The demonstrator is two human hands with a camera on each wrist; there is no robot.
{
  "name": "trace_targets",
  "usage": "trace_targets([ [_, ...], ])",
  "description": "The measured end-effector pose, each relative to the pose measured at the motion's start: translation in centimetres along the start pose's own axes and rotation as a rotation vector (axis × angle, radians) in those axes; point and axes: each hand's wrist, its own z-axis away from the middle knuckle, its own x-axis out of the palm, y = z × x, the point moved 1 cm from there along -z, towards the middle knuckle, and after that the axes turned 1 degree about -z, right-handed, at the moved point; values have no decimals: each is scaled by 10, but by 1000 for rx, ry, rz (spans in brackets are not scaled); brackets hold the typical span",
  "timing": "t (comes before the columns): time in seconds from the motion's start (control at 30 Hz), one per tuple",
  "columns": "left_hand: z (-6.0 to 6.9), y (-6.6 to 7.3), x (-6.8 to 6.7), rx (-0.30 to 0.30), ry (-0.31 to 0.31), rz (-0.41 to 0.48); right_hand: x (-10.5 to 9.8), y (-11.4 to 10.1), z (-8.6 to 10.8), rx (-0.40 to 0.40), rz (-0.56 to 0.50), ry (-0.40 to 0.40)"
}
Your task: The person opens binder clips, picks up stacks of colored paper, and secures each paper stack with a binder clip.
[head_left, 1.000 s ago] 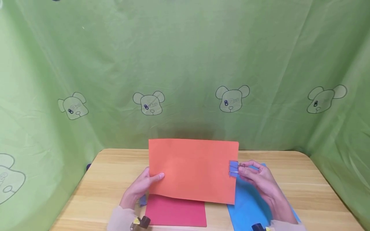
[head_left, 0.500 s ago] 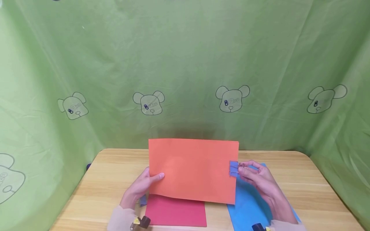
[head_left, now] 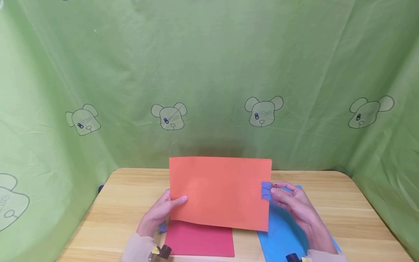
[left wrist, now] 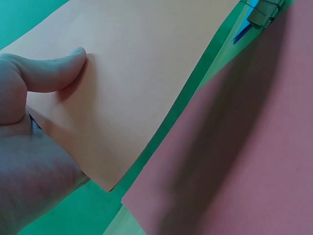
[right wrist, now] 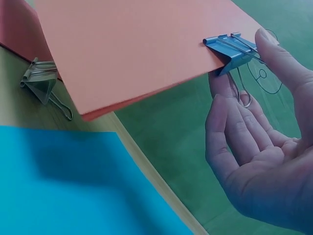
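My left hand (head_left: 162, 209) holds a stack of orange paper (head_left: 219, 193) by its left side, thumb flat on the front and fingers hidden behind. The stack is raised off the table and tilted toward me. On its right edge sits a blue binder clip (head_left: 266, 191), its body over the paper. My right hand (head_left: 296, 203) pinches this clip's wire handles; in the right wrist view the thumb lies at the upper handle of the binder clip (right wrist: 234, 49) while one wire loop hangs below by the fingers.
Pink paper (head_left: 199, 240) lies below the orange stack, a bluish clip (head_left: 162, 227) at its left. Blue paper (head_left: 281, 229) lies at the right on the wooden table (head_left: 353, 203). Another binder clip (right wrist: 41, 81) is at the pink paper's edge. A green curtain (head_left: 209, 72) stands behind.
The hands, the orange paper and the binder clip have barely moved; the whole view has shifted very slightly.
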Motion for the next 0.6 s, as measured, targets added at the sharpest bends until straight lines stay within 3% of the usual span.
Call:
trace_targets([
  [0.3, 2, 5, 2, -3, -28, -8, -2, 1, 0, -21, -17, 21],
  [0.6, 11, 18, 5, -14, -73, -92, -3, -6, 0, -33, -19, 83],
])
